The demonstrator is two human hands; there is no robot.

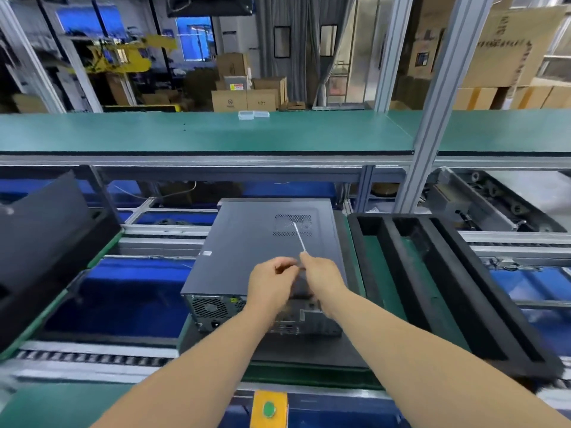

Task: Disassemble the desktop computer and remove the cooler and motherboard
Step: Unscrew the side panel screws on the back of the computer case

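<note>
Computer [262,257]: lying on its side on a dark mat on the conveyor line, closed side panel facing up, rear ports facing the person.
Left hand [272,284]: hovering over the panel's near end, fingers curled; pinching the near end of the rod, it seems, though blur is hiding the contact.
Right hand [321,276]: pinching a thin white rod [299,237], which is pointing away over the vent.
Foam tray [448,285]: sitting just right of the computer.
Tabletop [200,131]: green, running beyond the line.
</note>
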